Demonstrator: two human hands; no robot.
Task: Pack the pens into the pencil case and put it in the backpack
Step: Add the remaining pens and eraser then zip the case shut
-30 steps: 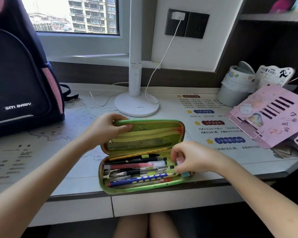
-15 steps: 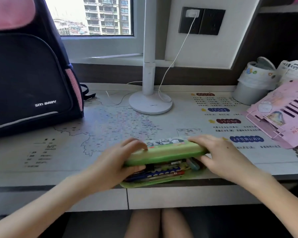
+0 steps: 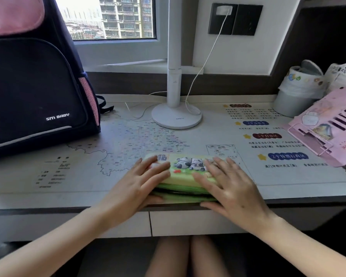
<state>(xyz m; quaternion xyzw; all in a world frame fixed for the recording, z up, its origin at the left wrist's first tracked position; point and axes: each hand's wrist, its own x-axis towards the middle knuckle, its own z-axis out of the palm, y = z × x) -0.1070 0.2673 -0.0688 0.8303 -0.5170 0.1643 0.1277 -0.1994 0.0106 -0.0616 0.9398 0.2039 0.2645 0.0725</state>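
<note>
Green pencil case [image 3: 185, 177] flat at desk's front edge, lid down; dark backpack [image 3: 34, 92] upright far-left.

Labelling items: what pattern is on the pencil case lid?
The lid shows cartoon pandas on green; head view.

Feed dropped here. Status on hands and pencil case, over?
Left hand, right hand flat on pencil case lid. Case folded shut, front seam gaping. Backpack upright at left, opening not visible.

Desk [image 3: 48, 199]: backpack [image 3: 34, 86], lamp [image 3: 176, 116], pencil case [image 3: 185, 177]
</note>
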